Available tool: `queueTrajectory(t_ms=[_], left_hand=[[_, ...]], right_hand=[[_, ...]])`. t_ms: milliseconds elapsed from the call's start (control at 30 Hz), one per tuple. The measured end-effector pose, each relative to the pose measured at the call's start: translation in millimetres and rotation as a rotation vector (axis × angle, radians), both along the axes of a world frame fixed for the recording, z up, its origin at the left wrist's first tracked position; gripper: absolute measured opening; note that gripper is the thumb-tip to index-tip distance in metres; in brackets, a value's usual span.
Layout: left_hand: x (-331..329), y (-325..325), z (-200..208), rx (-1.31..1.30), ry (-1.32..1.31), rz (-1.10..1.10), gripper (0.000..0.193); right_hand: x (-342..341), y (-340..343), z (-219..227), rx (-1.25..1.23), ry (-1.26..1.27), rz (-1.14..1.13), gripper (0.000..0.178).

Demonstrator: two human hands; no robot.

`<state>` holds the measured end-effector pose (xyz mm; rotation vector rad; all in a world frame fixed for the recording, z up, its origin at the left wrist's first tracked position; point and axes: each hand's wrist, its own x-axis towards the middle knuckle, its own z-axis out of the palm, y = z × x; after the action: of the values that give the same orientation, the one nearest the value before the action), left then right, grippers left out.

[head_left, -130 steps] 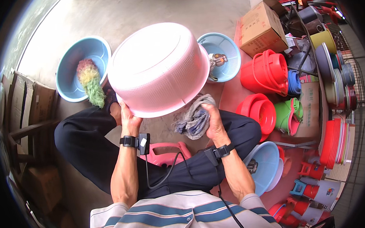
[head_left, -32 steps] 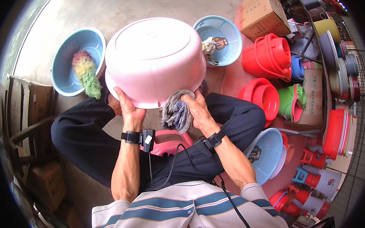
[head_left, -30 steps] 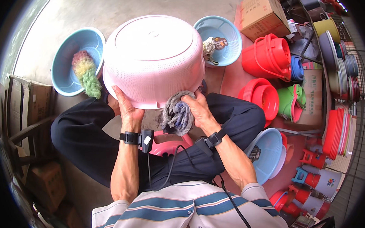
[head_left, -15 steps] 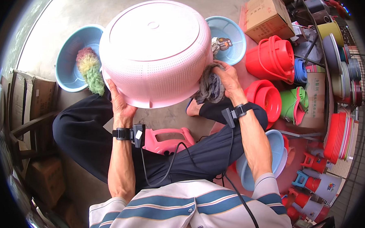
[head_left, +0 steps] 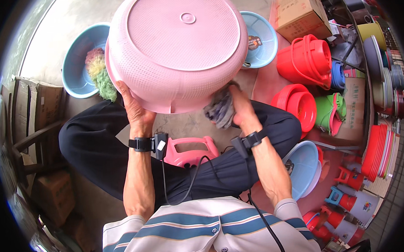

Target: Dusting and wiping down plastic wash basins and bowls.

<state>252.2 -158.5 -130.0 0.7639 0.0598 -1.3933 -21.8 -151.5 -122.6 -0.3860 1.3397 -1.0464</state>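
A large pink perforated plastic basket [head_left: 177, 77] is held upside down in front of me, its round base facing up and toward me. My left hand [head_left: 138, 111] grips its rim at the near left, thumb on the outer wall and the other fingers hidden underneath. In my right hand [head_left: 244, 107] is a bunched grey cloth [head_left: 220, 109], at the basket's lower right edge. Whether the cloth presses on the rim cannot be made out. Below, between my legs, stands a pink stool [head_left: 189, 154] with a handle-like opening.
A blue basin [head_left: 80, 79] at the left has a multicoloured mesh cloth [head_left: 99, 76] over its rim. Behind the pink basket sits a light blue basket [head_left: 264, 46]. Red buckets [head_left: 303, 61], a green bucket [head_left: 330, 113] and a cardboard box [head_left: 301, 13] crowd the right. Cables run from my wrists.
The pink basket has tipped and come nearer, showing more of its base. My right hand has moved left and slightly down with the cloth. The left hand keeps its hold on the rim.
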Motion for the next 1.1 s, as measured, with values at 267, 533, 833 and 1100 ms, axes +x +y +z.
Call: queueTrajectory(t_ms=[267,533,833,1100], left_hand=[[-22,2,-5,0.075,0.030,0.008,0.081],[6,-1,-15,0.007,0.103,0.002,0.071],[9,-4,-13,0.028,0.121,-0.041,0.070],[7,-9,-13,0.043,0.045,-0.068,0.076]], right_hand=[[105,67,-13,-0.131,-0.240,0.136,0.026],[10,13,-14,-0.070,-0.049,-0.012,0.017],[-15,4,10,-0.026,-0.092,0.162,0.024],[47,40,0,-0.093,-0.267,0.120,0.049]])
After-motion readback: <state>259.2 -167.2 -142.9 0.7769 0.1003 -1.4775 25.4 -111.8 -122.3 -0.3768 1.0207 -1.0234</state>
